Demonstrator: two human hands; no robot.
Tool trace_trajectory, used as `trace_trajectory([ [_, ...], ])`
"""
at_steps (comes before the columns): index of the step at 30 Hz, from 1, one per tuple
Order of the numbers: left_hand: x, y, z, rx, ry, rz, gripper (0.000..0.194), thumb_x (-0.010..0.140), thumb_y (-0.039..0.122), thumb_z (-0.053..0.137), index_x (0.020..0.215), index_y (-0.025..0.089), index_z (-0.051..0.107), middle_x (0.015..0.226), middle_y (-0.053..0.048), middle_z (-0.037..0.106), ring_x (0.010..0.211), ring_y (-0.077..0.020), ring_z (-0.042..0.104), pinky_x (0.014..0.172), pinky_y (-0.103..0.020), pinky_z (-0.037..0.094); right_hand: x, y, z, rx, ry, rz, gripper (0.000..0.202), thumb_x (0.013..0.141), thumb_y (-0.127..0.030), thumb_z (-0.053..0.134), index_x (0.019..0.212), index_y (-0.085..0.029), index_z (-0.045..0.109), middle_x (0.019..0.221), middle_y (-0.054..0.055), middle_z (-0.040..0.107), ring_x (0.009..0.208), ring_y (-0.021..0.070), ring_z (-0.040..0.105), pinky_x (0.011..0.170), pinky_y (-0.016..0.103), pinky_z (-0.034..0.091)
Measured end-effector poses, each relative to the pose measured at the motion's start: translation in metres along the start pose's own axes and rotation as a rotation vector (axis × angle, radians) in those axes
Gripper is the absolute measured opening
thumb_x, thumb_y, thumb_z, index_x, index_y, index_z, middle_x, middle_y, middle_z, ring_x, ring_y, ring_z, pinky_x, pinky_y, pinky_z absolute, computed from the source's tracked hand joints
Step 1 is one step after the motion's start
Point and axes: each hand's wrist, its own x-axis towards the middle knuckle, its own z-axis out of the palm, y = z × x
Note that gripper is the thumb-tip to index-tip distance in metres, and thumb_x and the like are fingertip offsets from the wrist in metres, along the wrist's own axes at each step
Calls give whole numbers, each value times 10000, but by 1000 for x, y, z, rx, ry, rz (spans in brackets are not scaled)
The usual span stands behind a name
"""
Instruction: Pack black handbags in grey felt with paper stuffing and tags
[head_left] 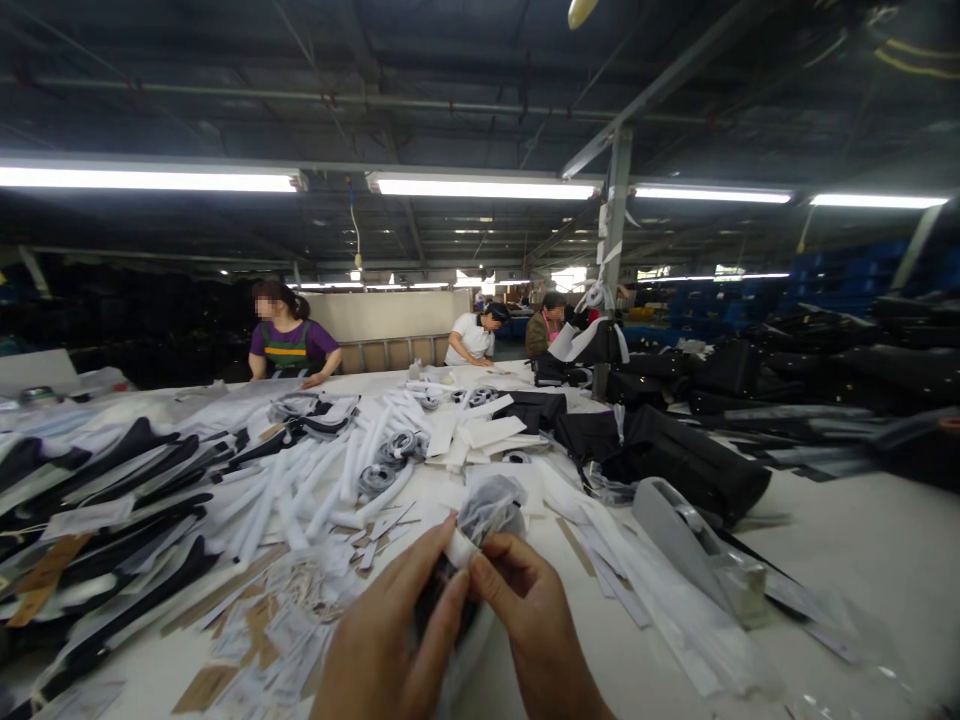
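Note:
Both hands meet at the lower middle of the head view, over a bundle wrapped in thin see-through plastic (491, 508) with something dark inside. My left hand (394, 625) closes its thumb and fingers around the bundle's near side and a short white strip (460, 548). From the right, my right hand (529, 615) pinches the same strip where it lies against the plastic. The fingers hide most of the dark contents, so I cannot tell their kind. Just beyond the hands, white flat pieces (487, 432) and coiled grey cords (375, 480) lie on the table.
A grey tape dispenser (679, 530) stands to the right on the white table (847, 530). Long dark items in plastic (135, 480) pile up at left, near small paper packets (281, 635). Black bags (675, 460) lie at right. Co-workers (289, 340) stand across the table.

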Motion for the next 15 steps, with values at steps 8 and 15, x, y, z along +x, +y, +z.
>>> trace_trajectory([
  [8,28,-7,-3,-788,-220,-493,411,795,497,737,1065,189,712,1079,-78,756,1039,-262,717,952,-339,562,4,-13,0,30,-119,-13,194,753,-374,822,832,-210,755,828,7,737,802,192,652,782,300,503],
  [15,20,-16,2,-695,-196,-746,576,632,612,819,1040,222,705,1053,-20,766,1085,-288,693,922,-331,575,20,-17,-123,-951,96,-354,239,904,-406,647,1062,-268,762,1111,33,747,1085,227,649,1042,385,442],
])
